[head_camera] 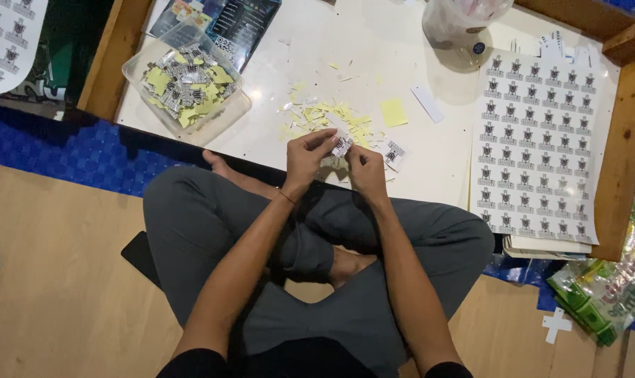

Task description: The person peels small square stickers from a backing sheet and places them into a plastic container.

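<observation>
Both hands, left hand and right hand, pinched 1 small printed white sticker, seemingly peeling it; yellow backing scraps lay at 12 o'clock on the white counter.

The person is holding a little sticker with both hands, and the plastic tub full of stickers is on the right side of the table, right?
Not quite. Both hands, left hand and right hand, do hold the small sticker, but the head view shows the clear plastic tub on the table's left side.

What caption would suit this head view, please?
Seated cross-legged, left hand and right hand hold a small sticker beside a sticker sheet.
</observation>
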